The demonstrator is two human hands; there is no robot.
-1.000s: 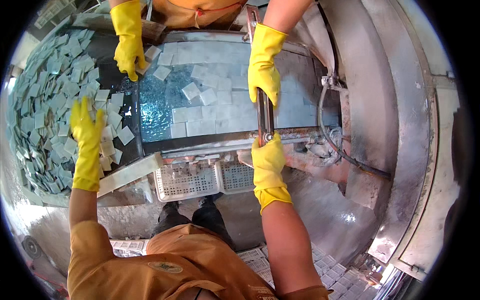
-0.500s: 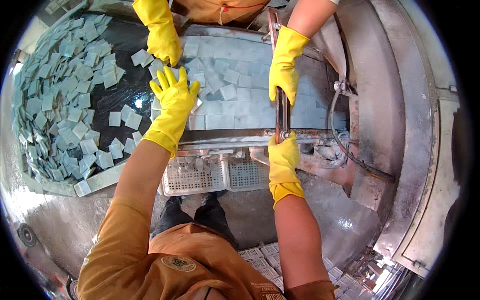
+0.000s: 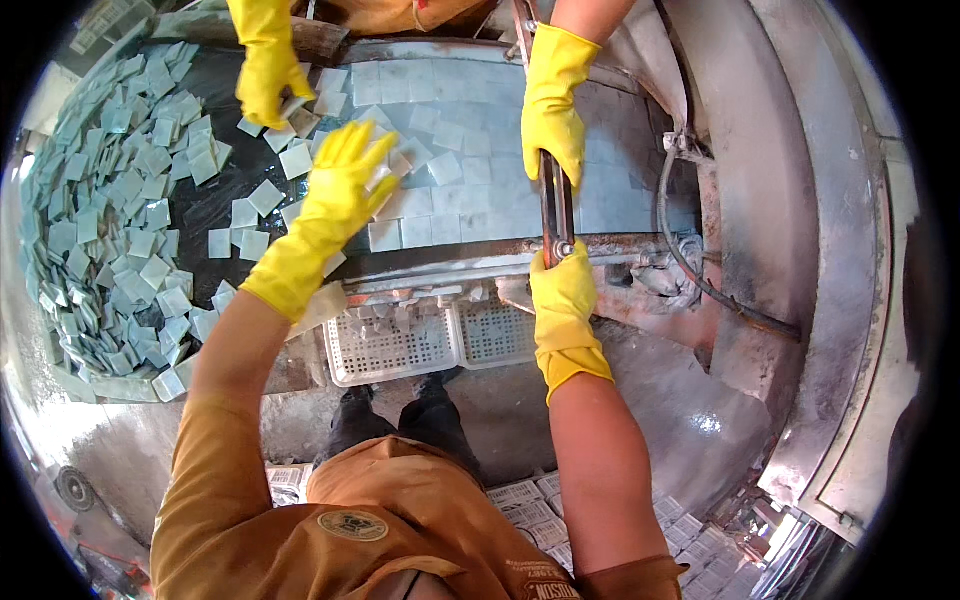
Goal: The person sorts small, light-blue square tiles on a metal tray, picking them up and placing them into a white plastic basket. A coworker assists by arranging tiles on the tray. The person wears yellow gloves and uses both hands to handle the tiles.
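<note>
My left hand (image 3: 345, 190), in a yellow rubber glove, is over loose pale square tiles at the left end of the laid rows. Its fingers are stretched out, and I see no tile gripped in them. Closed round the near end of a long slotted metal bar (image 3: 556, 212) is my right hand (image 3: 564, 305), gloved the same way. That bar lies across the rows of tiles (image 3: 485, 160) on a dark belt (image 3: 225, 190). Opposite me, a co-worker's gloved hand (image 3: 553, 110) grasps the bar farther along. The co-worker's other hand (image 3: 265, 85) reaches down to loose tiles.
A big heap of pale tiles (image 3: 110, 230) spreads over the left side. Below the belt's near edge stand two white perforated baskets (image 3: 390, 350). A black hose (image 3: 715, 320) curves beside metal machinery on the right. Stacked printed packs (image 3: 525, 510) lie low behind me.
My view has shifted slightly. My left hand has slid a little left, its fingers now closer together. The co-worker's free hand has moved left, toward the heap. Both grips on the bar remain.
</note>
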